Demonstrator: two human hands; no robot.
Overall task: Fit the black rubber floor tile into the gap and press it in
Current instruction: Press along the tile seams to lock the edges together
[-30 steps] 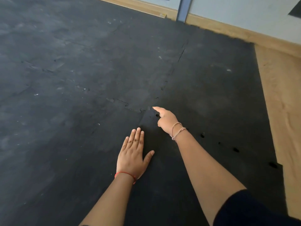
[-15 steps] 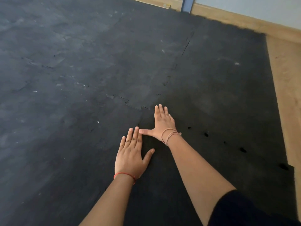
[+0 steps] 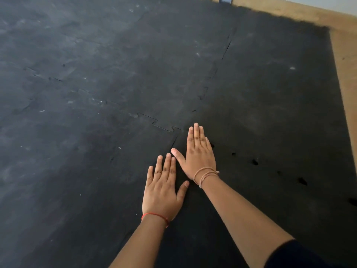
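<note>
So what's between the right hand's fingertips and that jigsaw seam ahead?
Head view: only a short bare strip of black rubber tile separates the right hand from the jigsaw seam.

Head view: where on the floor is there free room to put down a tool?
Bare mat lies left of the left hand, to the picture's edge. The wooden floor strip along the mat's right edge is bare too. It is crowded at the tile corner, where the right hand and left hand lie flat.

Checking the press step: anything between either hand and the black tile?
Nothing visible. Left hand and right hand both lie flat, palms down, directly on the black rubber tile, beside its jigsaw seam.
</note>
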